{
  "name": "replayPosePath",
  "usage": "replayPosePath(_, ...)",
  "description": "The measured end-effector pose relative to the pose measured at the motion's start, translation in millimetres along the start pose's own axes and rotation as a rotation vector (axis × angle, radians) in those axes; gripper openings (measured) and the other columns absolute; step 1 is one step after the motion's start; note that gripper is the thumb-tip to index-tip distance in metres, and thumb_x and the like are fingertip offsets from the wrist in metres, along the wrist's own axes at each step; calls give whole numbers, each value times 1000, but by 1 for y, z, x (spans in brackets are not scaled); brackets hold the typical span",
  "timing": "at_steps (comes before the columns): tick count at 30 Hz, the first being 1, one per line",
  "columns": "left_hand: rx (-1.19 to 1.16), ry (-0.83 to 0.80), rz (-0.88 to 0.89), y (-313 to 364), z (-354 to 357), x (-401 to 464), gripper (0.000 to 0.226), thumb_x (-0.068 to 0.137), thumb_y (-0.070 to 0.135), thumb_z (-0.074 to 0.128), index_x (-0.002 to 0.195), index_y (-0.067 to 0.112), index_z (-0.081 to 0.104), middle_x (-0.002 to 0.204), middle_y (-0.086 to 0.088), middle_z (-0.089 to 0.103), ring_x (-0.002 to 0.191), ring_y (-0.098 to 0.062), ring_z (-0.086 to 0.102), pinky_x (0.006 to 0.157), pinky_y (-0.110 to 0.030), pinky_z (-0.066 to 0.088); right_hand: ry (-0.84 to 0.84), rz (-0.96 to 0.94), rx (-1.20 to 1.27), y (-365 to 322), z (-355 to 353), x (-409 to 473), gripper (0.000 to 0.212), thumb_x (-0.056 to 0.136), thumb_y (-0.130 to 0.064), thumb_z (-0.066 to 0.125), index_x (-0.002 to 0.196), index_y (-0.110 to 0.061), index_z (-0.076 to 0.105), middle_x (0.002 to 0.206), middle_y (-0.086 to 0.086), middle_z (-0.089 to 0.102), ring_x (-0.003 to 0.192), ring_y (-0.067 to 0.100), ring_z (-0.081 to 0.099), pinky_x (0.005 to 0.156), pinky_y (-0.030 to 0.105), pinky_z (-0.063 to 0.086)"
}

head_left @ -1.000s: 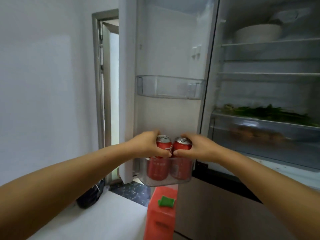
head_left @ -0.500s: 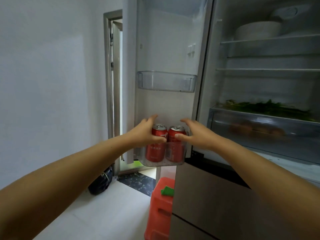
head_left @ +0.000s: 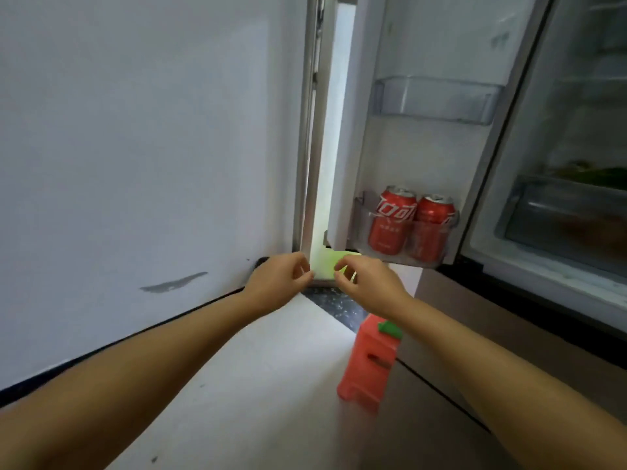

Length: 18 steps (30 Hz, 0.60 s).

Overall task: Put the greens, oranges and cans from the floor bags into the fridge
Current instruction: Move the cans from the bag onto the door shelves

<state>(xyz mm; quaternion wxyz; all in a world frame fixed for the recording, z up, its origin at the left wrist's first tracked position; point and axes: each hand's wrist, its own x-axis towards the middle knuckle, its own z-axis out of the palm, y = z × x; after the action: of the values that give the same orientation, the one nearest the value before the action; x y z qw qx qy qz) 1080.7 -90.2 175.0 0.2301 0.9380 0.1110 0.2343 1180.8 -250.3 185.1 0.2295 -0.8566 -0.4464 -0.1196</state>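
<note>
Both hands have left the two red aluminium cans (head_left: 410,225), now upright in the lower clear door bin (head_left: 437,256) of the fridge. Our left hand (head_left: 276,281) and right hand (head_left: 368,283) hang empty, fingers loosely curled; we should check the bags next.

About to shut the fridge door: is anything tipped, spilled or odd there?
Nothing stands out. Both cans stand upright, side by side in the lower door bin. No spill shows.
</note>
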Motion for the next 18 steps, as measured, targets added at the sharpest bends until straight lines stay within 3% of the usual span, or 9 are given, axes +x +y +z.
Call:
replayPosePath(2,44,-39,-112,-37,4,-33,21,91,33,55,90,13,62,87,-1,66,78,-18,59,70,-35,50,-129,-23,-26,-22,39,-2,21,90,-36,51,101,-24,62,97,-2,68,90,23,62,71,33,47)
replayPosePath(9,75,-114,-549,-187,-27,-189,18,90,31,52,97,19,63,99,-1,67,87,-18,60,75,-31,49,-501,-179,-125,-143,171,-18,31,93,-40,45,114,-22,58,112,2,65,103,24,58,75,30,40)
replayPosePath(18,123,-10,-951,-338,-185,-434,19,90,25,50,97,16,64,99,-2,67,83,-17,58,69,-27,43,-713,-403,-22,-426,330,-58,32,94,-41,43,116,-21,57,111,2,66,95,19,61,79,32,51)
